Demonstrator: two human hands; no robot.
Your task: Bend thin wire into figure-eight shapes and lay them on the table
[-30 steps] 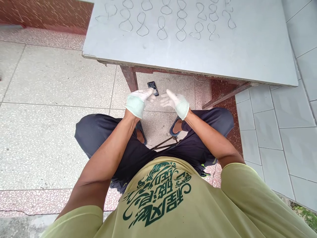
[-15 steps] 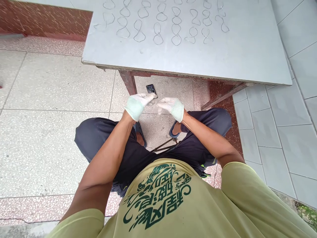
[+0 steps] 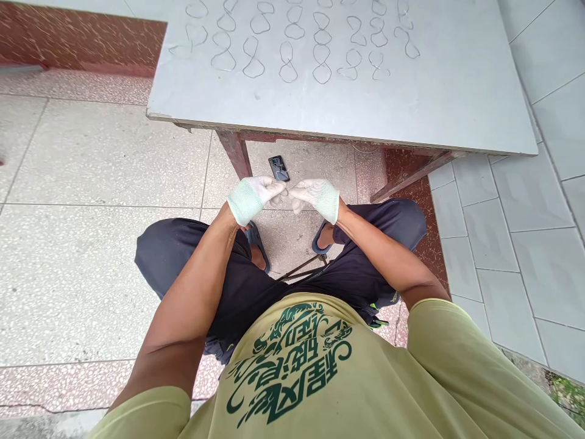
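Just beyond the gloved left hand (image 3: pixel 265 190), a dark phone (image 3: pixel 278 168) lies on the speckled floor (image 3: pixel 91 256), with a bench leg (image 3: pixel 236 155) near it; sandals (image 3: pixel 257 244) show nearer the body than the hands. Ahead, the near edge of the bench (image 3: pixel 448 103) lies between the hands and the rows of wire figure-eights (image 3: pixel 322 63) on its top. The left hand and gloved right hand (image 3: pixel 311 192) have bent fingers, tips nearly meeting; whether they pinch a wire, I cannot tell. A second ago they were clearly apart, and the left one overlapped the phone.
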